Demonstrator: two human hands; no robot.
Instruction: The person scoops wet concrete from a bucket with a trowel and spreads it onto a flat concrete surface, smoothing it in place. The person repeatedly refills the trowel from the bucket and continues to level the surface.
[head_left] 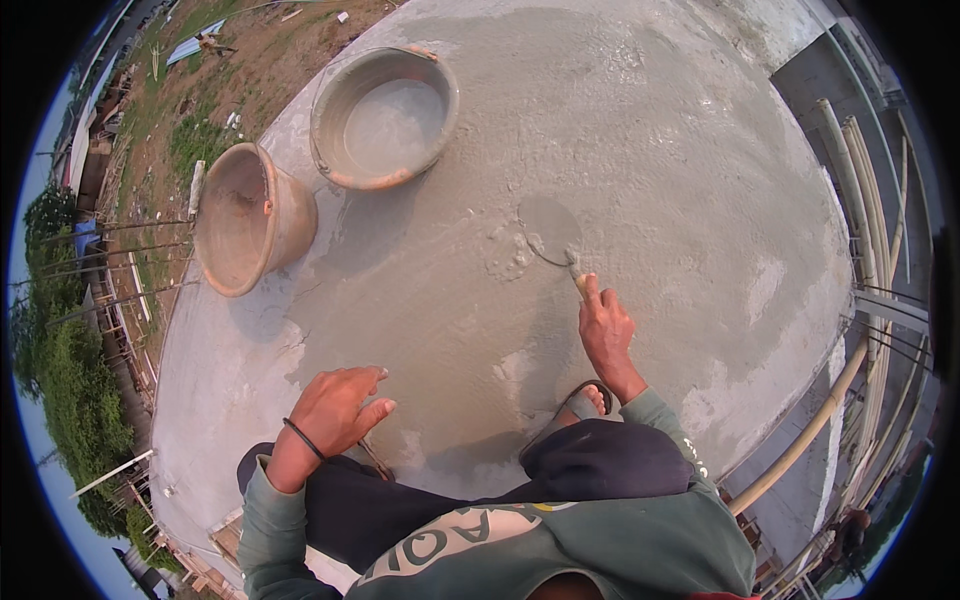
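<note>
In my right hand (pixel 606 328) is the handle of a trowel (pixel 548 228), my fingers closed round it. Its rounded blade lies against wet grey mortar (pixel 440 330), beside a few small lumps (pixel 508 255). My left hand (pixel 342 405) holds nothing; its thumb stands apart from the fingers, above the slab near my left knee. A dark band circles that wrist. My right foot (pixel 590 402), in a sandal, rests on the mortar close to my right forearm.
A mortar-stained bucket (pixel 322 150) with greyish liquid stands at the far left. Beside it is a second bucket (pixel 292 220), its mouth facing left. The slab's edge (pixel 185 300) drops toward grass on the left. Bamboo poles (pixel 850 190) line the right side.
</note>
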